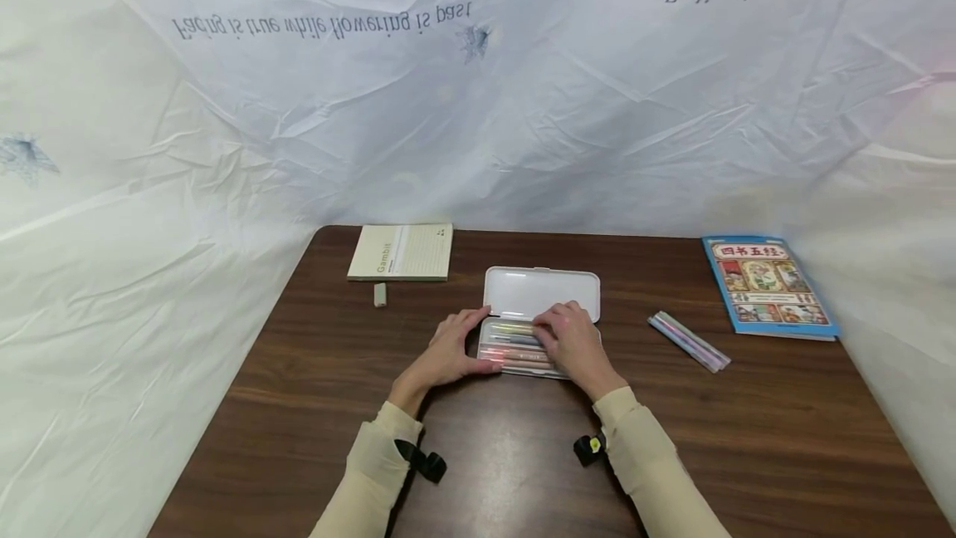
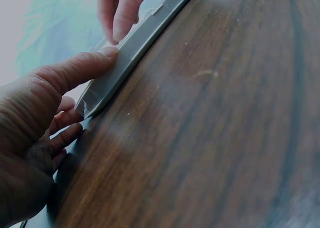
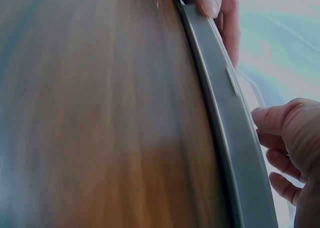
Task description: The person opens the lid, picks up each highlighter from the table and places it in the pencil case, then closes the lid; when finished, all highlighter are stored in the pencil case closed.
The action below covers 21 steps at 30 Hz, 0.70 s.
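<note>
White plastic pencil case (image 1: 541, 293) on dark wooden table, open, hinged lid laid flat on far side, tray on near side. Shape rectangular with rounded corners; grey rim along near edge in wrist views (image 2: 131, 48) (image 3: 227, 118). Inside tray: row of pastel pens (image 1: 515, 343), lying side by side, lengthwise left to right, yellow, grey, pink and tan barrels visible; right ends hidden under hand.
</note>
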{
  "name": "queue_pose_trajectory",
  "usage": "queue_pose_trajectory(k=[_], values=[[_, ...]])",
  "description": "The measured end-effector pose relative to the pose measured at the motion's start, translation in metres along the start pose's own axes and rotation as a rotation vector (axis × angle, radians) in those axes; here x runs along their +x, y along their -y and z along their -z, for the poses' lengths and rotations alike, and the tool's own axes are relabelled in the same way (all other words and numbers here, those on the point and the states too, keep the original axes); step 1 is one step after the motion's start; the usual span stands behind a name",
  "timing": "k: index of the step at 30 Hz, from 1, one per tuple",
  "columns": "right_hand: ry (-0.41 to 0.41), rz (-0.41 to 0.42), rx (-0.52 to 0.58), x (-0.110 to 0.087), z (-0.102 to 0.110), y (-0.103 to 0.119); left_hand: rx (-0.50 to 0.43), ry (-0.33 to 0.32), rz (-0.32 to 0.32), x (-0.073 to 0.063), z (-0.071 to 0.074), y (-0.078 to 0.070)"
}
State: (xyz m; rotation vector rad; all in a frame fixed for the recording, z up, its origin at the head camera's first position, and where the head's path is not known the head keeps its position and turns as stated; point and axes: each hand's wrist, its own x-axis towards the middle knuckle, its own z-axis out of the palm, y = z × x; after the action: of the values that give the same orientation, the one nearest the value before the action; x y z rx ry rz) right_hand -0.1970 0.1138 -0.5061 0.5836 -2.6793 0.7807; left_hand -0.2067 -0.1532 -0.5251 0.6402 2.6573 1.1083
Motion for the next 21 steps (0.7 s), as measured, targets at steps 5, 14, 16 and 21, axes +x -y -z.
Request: queue_pose_trajectory(k=[5,14,16,21], values=[[-0.055,-0.028,0.011,-0.011,0.013,-0.014,0.011,0.000,0.007,0.001,-0.002,0.000],[-0.092,-0.118,-0.012,-0.033,0.035,-0.045,-0.003,-0.015,0.009,-0.001,0.000,0.001],[-0.092,-0.135,-0.020,-0.039,0.040,-0.052,0.002,-0.013,0.006,0.000,-0.001,0.002],[-0.108,-0.167,-0.055,-0.053,0.054,-0.071,0.000,-0.007,0.002,0.002,-0.003,0.002]])
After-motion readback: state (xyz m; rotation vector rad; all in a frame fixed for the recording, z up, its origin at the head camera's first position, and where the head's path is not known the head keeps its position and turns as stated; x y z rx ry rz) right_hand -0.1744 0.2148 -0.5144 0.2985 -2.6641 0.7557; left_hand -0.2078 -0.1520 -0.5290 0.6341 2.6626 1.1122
